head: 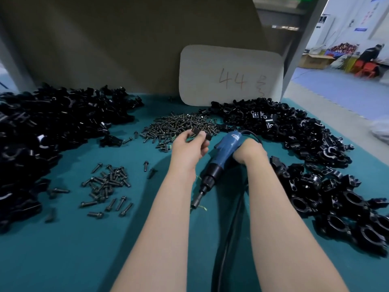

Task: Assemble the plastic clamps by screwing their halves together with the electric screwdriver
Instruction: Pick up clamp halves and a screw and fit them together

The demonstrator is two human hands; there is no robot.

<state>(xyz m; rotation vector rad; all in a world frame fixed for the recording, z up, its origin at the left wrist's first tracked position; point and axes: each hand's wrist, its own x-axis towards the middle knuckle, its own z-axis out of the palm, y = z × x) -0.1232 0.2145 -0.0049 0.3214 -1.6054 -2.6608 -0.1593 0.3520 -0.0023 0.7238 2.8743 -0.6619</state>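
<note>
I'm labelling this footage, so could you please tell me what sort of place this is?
Most likely a factory assembly bench: heaps of black plastic clamp parts and loose screws cover the green table, and the right hand grips a corded electric screwdriver.

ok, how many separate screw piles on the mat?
2. The big screw pile sits at the back centre, just beyond the left hand. The smaller screw pile lies front left. Loose strays lie around both; the clamp heaps may hide more.
</note>
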